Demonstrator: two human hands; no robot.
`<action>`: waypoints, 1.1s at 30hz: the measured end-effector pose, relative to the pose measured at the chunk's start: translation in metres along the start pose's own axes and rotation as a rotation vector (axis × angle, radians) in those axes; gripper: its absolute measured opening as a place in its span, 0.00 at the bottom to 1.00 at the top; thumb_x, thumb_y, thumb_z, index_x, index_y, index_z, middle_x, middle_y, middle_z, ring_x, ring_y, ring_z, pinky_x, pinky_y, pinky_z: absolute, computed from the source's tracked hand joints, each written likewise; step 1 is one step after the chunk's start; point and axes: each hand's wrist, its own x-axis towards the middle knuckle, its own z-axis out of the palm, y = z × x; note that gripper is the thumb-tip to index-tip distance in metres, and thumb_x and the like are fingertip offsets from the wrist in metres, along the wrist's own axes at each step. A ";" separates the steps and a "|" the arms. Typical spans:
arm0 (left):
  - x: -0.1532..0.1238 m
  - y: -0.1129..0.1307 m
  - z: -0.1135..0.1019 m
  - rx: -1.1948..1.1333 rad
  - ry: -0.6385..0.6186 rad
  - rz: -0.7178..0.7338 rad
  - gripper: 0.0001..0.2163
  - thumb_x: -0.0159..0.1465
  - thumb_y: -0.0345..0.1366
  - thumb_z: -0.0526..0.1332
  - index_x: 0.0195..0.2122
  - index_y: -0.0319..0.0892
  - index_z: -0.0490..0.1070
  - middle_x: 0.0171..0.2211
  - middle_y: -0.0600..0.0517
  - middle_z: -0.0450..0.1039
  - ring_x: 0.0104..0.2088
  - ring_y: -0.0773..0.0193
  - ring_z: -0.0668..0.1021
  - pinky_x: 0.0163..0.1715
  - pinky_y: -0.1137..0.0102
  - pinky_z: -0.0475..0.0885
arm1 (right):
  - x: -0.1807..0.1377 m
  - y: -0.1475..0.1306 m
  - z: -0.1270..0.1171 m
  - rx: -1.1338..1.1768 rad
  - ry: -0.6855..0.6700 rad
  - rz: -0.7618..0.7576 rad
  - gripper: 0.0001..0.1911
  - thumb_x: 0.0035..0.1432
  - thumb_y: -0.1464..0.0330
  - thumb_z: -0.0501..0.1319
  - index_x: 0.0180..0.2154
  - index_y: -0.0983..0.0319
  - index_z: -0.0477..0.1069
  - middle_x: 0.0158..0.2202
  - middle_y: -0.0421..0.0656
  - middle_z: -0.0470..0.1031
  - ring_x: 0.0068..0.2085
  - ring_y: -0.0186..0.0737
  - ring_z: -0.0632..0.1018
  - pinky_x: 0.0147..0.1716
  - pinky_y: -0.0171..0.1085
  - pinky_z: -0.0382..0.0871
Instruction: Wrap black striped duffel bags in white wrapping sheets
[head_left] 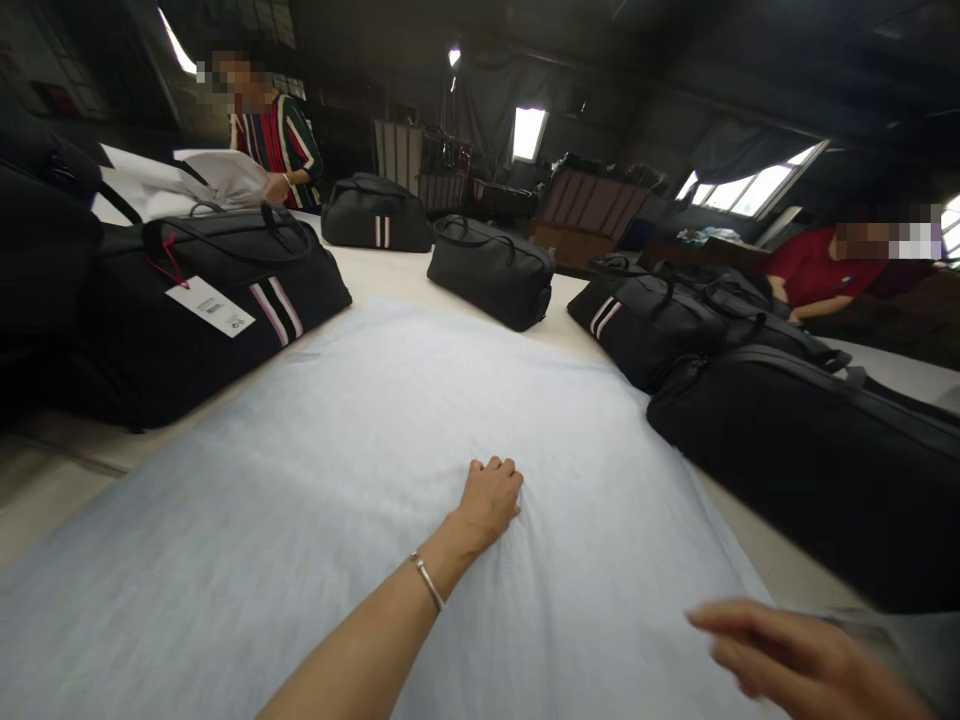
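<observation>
Here at left, the tagged bag (217, 310) flanks the sheet (315, 480), which fills the near middle; pale table (397, 283) shows beyond its far edge. Left hand (491, 495) down, fingers curled on the sheet, probably steadying it, pinch unclear! Right hand (795, 650) blurs nearer, fingers narrow, grip unclear; the near-right bag (817, 460) limits room.

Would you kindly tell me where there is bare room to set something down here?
The widest bare patch is the pale sheet left of the left hand, bordered by the tagged bag. More bare sheet lies beyond that hand, toward the rear bag without visible stripes. It is crowded along the right, where black bags stand close together.
</observation>
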 end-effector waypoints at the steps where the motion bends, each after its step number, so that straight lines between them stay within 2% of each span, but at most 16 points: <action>1: 0.000 -0.001 0.001 -0.007 0.006 0.000 0.11 0.63 0.37 0.63 0.46 0.42 0.70 0.49 0.46 0.71 0.50 0.51 0.71 0.47 0.55 0.66 | 0.022 -0.019 0.010 0.019 -0.086 -0.023 0.15 0.54 0.55 0.66 0.40 0.56 0.80 0.30 0.42 0.78 0.33 0.42 0.77 0.31 0.37 0.71; 4: 0.000 -0.003 0.003 -0.022 0.018 -0.001 0.11 0.62 0.37 0.64 0.45 0.42 0.71 0.48 0.47 0.71 0.49 0.52 0.71 0.47 0.56 0.66 | 0.097 -0.082 0.041 0.119 -0.328 -0.141 0.22 0.54 0.59 0.63 0.49 0.60 0.77 0.29 0.42 0.77 0.32 0.39 0.75 0.27 0.35 0.64; 7: 0.001 -0.007 0.007 -0.040 0.026 0.009 0.11 0.61 0.38 0.66 0.43 0.43 0.72 0.47 0.48 0.72 0.48 0.53 0.72 0.46 0.58 0.66 | 0.165 -0.126 0.064 0.241 -0.443 -0.257 0.41 0.50 0.66 0.65 0.65 0.59 0.59 0.30 0.39 0.76 0.30 0.35 0.73 0.24 0.32 0.60; 9: 0.001 -0.009 0.009 -0.053 0.030 0.017 0.12 0.61 0.39 0.66 0.43 0.43 0.72 0.47 0.48 0.72 0.48 0.54 0.72 0.46 0.58 0.66 | 0.198 -0.137 0.077 0.264 -0.440 -0.266 0.47 0.48 0.69 0.65 0.68 0.59 0.50 0.30 0.38 0.76 0.29 0.34 0.73 0.24 0.31 0.59; 12: 0.000 -0.012 0.011 -0.073 0.040 0.025 0.12 0.62 0.40 0.65 0.44 0.43 0.71 0.46 0.48 0.72 0.47 0.53 0.72 0.46 0.58 0.65 | 0.231 -0.137 0.092 0.184 -0.398 -0.207 0.43 0.47 0.72 0.65 0.64 0.61 0.54 0.30 0.39 0.77 0.29 0.34 0.74 0.23 0.30 0.59; 16: -0.002 -0.013 0.013 -0.088 0.074 0.037 0.11 0.62 0.39 0.65 0.44 0.42 0.71 0.45 0.49 0.72 0.47 0.54 0.72 0.45 0.57 0.65 | 0.260 -0.130 0.111 -0.093 -0.373 -0.092 0.28 0.50 0.72 0.65 0.54 0.62 0.63 0.33 0.42 0.79 0.30 0.34 0.76 0.22 0.29 0.60; 21: -0.003 -0.013 0.016 -0.077 0.118 0.058 0.11 0.62 0.39 0.65 0.43 0.42 0.69 0.44 0.50 0.72 0.46 0.55 0.72 0.44 0.58 0.65 | 0.289 -0.128 0.133 -0.351 -0.303 0.060 0.22 0.44 0.76 0.67 0.43 0.64 0.68 0.21 0.39 0.74 0.23 0.36 0.74 0.19 0.30 0.59; 26: -0.004 -0.012 0.010 -0.079 0.056 0.036 0.10 0.64 0.40 0.64 0.44 0.42 0.69 0.45 0.51 0.72 0.46 0.56 0.72 0.44 0.58 0.65 | 0.298 -0.140 0.134 -0.498 -0.357 0.115 0.12 0.42 0.76 0.69 0.31 0.64 0.70 0.20 0.41 0.75 0.26 0.40 0.77 0.22 0.32 0.63; 30: -0.004 -0.013 0.008 -0.083 0.034 0.039 0.10 0.64 0.40 0.64 0.44 0.42 0.69 0.45 0.51 0.72 0.47 0.56 0.71 0.45 0.59 0.64 | 0.295 -0.143 0.126 -0.550 -0.335 0.105 0.16 0.42 0.71 0.71 0.35 0.63 0.70 0.26 0.44 0.77 0.32 0.44 0.80 0.29 0.36 0.68; 33: -0.003 -0.014 0.010 -0.090 0.037 0.039 0.11 0.64 0.40 0.65 0.44 0.43 0.69 0.46 0.50 0.72 0.48 0.56 0.71 0.45 0.59 0.63 | 0.295 -0.130 0.121 -0.593 -0.241 0.081 0.29 0.38 0.60 0.75 0.41 0.62 0.68 0.39 0.51 0.77 0.44 0.53 0.78 0.39 0.44 0.70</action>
